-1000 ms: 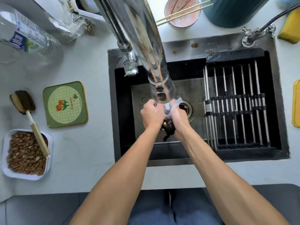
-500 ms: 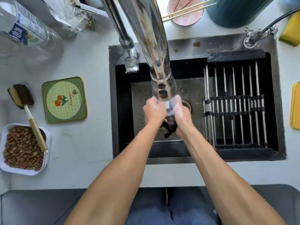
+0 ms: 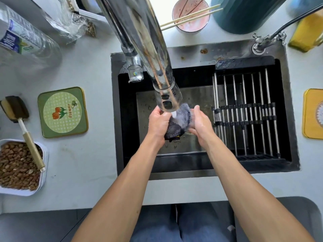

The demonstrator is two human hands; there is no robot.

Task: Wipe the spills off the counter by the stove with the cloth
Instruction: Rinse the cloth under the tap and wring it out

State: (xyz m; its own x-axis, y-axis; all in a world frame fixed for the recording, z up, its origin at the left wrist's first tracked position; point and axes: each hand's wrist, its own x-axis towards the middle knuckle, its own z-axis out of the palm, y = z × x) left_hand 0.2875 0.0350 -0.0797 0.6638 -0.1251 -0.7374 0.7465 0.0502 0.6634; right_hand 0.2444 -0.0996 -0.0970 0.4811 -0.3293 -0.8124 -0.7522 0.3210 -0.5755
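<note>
A dark grey cloth point(image 3: 178, 124) is bunched between my two hands over the black sink point(image 3: 129, 119). Water runs onto it from the chrome faucet head point(image 3: 167, 100) just above. My left hand point(image 3: 158, 124) grips the cloth's left side with curled fingers. My right hand point(image 3: 201, 124) presses against its right side, thumb up. A small yellow tag shows at the cloth's lower edge. The pale counter point(image 3: 83, 165) surrounds the sink; no stove is in view.
A metal rack point(image 3: 248, 116) fills the sink's right half. On the left counter lie a green coaster point(image 3: 63, 111), a sponge brush point(image 3: 22, 126), a tray of nuts point(image 3: 15, 165) and a plastic bottle point(image 3: 22, 39). A bowl with chopsticks point(image 3: 191, 14) stands behind the sink.
My hands have spread apart, and the cloth now shows wider between them under the running water. Before, they were pressed tightly together around it.
</note>
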